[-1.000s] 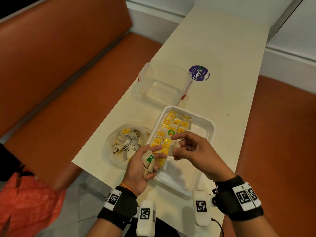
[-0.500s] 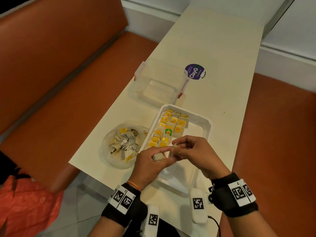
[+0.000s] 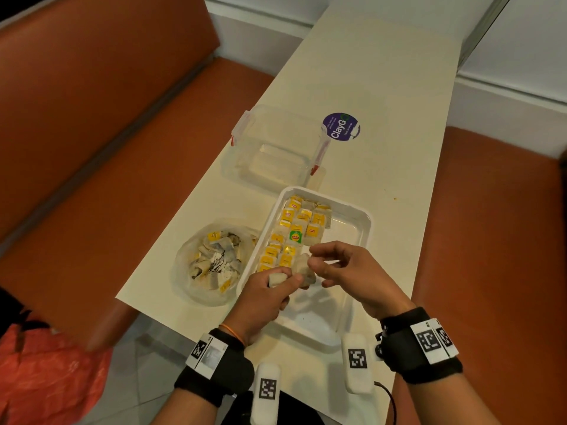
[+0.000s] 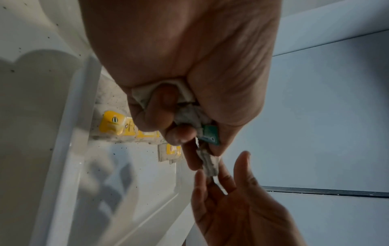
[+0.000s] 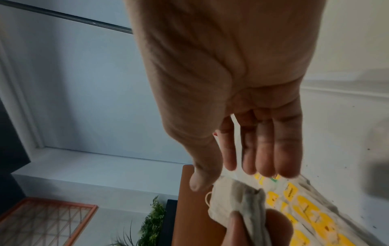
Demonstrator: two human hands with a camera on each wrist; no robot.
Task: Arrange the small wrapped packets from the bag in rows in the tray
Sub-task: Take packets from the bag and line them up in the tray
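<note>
White tray point(image 3: 365, 223), yellow-tagged packets point(image 3: 288, 216) inside

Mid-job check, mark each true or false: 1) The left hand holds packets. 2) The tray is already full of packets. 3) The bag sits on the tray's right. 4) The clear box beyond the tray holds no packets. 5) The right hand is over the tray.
1) The left hand holds packets: true; the fingers curl round several.
2) The tray is full: false. Rows fill only its far left part; the near and right parts are bare.
3) The bag is on the tray's right: false. It lies on the tray's left.
4) The clear box holds no packets: true.
5) The right hand is over the tray: true; it reaches toward a packet at the left hand.
</note>
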